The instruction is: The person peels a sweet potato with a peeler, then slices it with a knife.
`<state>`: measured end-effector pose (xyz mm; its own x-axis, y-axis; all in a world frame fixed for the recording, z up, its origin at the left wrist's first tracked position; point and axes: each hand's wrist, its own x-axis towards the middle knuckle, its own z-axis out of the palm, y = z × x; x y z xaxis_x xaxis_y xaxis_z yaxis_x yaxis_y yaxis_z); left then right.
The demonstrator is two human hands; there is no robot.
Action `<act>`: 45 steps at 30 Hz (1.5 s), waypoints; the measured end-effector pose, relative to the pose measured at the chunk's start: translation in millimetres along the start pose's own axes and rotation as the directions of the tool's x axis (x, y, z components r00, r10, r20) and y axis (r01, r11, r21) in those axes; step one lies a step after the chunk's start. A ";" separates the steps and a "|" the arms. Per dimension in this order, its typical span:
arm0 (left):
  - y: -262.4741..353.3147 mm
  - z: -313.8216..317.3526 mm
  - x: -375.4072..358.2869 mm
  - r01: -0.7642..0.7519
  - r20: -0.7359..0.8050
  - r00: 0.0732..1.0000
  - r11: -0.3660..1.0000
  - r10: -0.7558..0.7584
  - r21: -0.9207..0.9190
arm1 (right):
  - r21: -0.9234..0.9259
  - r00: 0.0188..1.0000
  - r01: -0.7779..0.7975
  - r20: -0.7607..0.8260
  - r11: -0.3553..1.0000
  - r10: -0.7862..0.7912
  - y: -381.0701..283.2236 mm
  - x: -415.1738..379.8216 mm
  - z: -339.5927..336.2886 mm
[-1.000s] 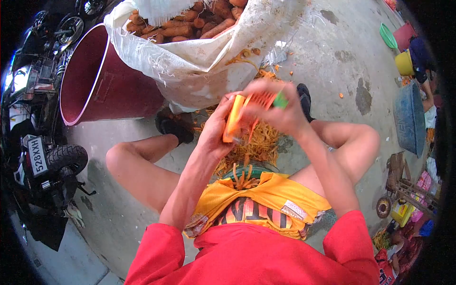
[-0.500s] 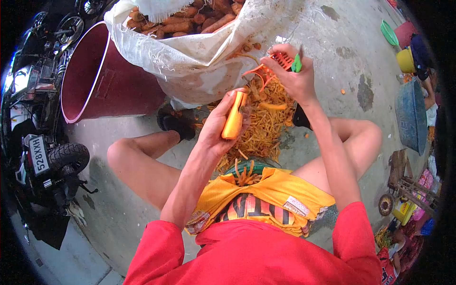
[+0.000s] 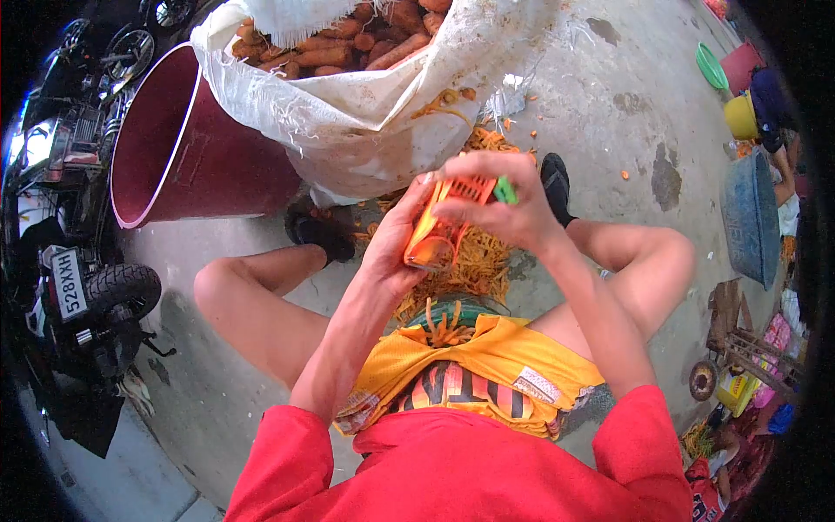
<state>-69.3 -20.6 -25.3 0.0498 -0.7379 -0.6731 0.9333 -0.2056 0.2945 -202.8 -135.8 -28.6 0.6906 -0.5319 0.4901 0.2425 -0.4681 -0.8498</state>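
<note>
My left hand (image 3: 396,239) is closed around a peeled carrot (image 3: 428,250) in front of the sack. My right hand (image 3: 504,196) grips an orange slotted peeler with a green part (image 3: 505,190), and the peeler (image 3: 468,189) lies against the carrot. Under both hands a heap of orange carrot shreds (image 3: 483,261) covers the floor between my legs. Beyond it stands a white woven sack (image 3: 365,130) with whole unpeeled carrots (image 3: 335,48) inside. A green rim (image 3: 452,309) with strips over it shows near my lap.
A tall maroon tub (image 3: 235,165) stands at the left of the sack, with a parked motorcycle (image 3: 96,296) farther left. At the right are a blue basin (image 3: 752,217), a yellow container (image 3: 741,117), a small wooden cart (image 3: 739,326) and parts of other people.
My right hand has come down and left with the peeler, from above the heap onto the carrot. My left hand still holds the carrot in nearly the same place.
</note>
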 end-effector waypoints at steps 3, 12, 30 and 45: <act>-0.2 -38.7 17.3 0.007 0.197 0.980 1.000 -0.012 0.022 | -0.104 0.962 -0.204 -0.207 0.973 0.180 21.6 4.3 -17.4; -2.3 -15.4 0.2 -0.066 0.077 0.995 0.993 0.059 0.099 | -0.081 0.996 0.083 0.038 0.993 -0.080 6.8 -1.0 -8.8; -3.6 -21.4 9.2 -0.140 0.172 0.978 0.982 0.117 0.125 | -0.071 0.996 0.086 0.044 0.994 -0.083 -18.5 6.0 -1.6; -1.1 -32.4 4.3 -0.049 0.186 0.982 0.988 0.021 0.147 | -0.136 0.979 -0.092 -0.191 0.986 0.065 24.8 16.1 -30.9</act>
<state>-58.6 -2.7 -50.5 0.0027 -0.8488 -0.5287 0.8673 -0.2612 0.4238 -206.7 -177.7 -35.8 0.5618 -0.6862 0.4621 0.0834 -0.5088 -0.8568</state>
